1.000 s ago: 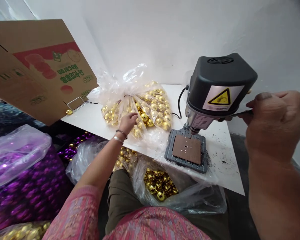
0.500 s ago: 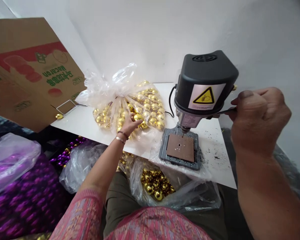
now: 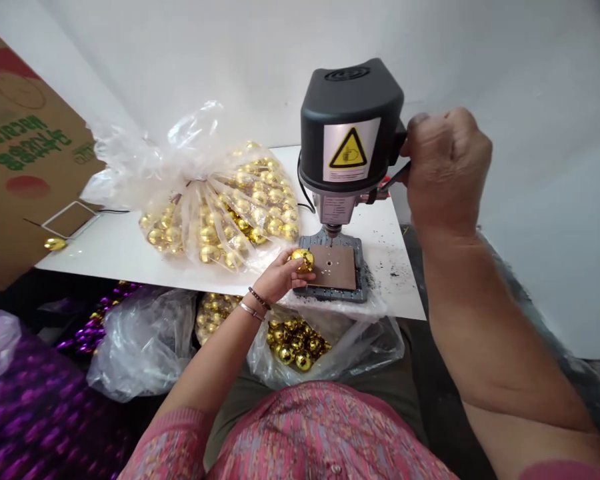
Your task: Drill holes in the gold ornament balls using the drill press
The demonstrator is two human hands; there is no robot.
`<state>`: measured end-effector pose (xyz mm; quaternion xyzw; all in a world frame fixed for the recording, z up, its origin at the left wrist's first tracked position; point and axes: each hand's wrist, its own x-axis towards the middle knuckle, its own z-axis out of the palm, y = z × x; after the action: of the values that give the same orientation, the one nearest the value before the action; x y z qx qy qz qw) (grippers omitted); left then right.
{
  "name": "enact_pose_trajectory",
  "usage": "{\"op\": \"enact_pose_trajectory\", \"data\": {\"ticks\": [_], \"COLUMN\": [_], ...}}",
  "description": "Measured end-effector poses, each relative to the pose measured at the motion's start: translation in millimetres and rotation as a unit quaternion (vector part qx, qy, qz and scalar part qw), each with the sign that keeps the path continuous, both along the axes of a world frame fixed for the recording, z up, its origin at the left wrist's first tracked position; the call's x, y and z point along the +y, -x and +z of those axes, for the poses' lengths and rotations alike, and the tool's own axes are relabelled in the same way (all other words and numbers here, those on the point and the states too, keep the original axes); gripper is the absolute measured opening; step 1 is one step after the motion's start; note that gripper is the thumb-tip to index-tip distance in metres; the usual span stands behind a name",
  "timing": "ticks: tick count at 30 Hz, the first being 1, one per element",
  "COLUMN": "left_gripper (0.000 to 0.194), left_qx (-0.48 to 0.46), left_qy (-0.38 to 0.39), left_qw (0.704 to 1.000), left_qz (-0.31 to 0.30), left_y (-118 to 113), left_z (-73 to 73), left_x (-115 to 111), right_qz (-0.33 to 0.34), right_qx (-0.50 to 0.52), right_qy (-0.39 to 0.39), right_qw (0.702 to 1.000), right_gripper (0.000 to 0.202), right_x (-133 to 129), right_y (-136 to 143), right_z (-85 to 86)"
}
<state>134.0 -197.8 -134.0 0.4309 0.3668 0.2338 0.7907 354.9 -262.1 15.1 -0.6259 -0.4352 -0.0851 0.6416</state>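
A shiny gold ball (image 3: 303, 260) is pinched in the fingers of my left hand (image 3: 279, 275), at the left edge of a brown board (image 3: 341, 268) with a small hole. That board lies on the grey base (image 3: 360, 290) of a black bench drill press (image 3: 350, 120), whose chuck hangs above it. My right hand (image 3: 447, 173) is closed around the drill press lever (image 3: 396, 177), to the right of the motor housing. Behind my left hand sits a clear plastic bag (image 3: 215, 220) full of gold balls, gathered at its neck.
An open bag of gold balls (image 3: 300, 343) rests at my lap below the white table (image 3: 105, 260). Purple balls in a bag (image 3: 40, 407) fill the lower left. A cardboard box (image 3: 25, 173) stands left, with a loose gold ball (image 3: 55, 244) nearby. Dark shavings dot the table's right side.
My left hand has moved right from the tied bag to the drill base, carrying a gold ball. My right hand stays on the lever. The whole view has shifted.
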Motion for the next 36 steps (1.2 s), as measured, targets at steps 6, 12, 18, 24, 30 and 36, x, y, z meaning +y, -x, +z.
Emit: {"op": "enact_pose_trajectory", "data": {"ticks": [6,12,18,24,30,36], "left_gripper": [0.067,0.055,0.066,0.065,0.057,0.064], "left_qx": [0.120,0.175,0.297,0.328,0.312,0.287], "left_qy": [-0.157,-0.220,-0.329,-0.449,-0.517,-0.534], "left_qw": [0.980,0.960,0.896,0.831,0.797,0.794], "left_qz": [-0.001,-0.004,0.029,0.014,0.015,-0.037], "left_y": [-27.3,-47.6,-57.2,-58.4,-57.7,-56.9], "left_z": [2.7,-4.3,-4.7,-8.8,-16.1,-20.7], "left_x": [-3.2,-4.3,-6.2,-13.5,-11.8,-7.9], "right_qz": [-0.022,-0.012,0.001,0.022,0.029,0.030], "right_qx": [0.058,0.055,0.057,0.060,0.049,0.048], "right_qy": [0.030,0.048,0.047,0.029,0.014,0.008], "right_qw": [0.998,0.997,0.997,0.998,0.998,0.998], "right_gripper": [0.031,0.033,0.035,0.035,0.034,0.034], "right_x": [-2.3,-5.8,-5.7,-5.9,-4.1,-4.7], "right_y": [8.3,10.5,8.7,6.9,5.9,5.8], "right_z": [10.4,15.6,14.8,11.5,9.4,9.5]}}
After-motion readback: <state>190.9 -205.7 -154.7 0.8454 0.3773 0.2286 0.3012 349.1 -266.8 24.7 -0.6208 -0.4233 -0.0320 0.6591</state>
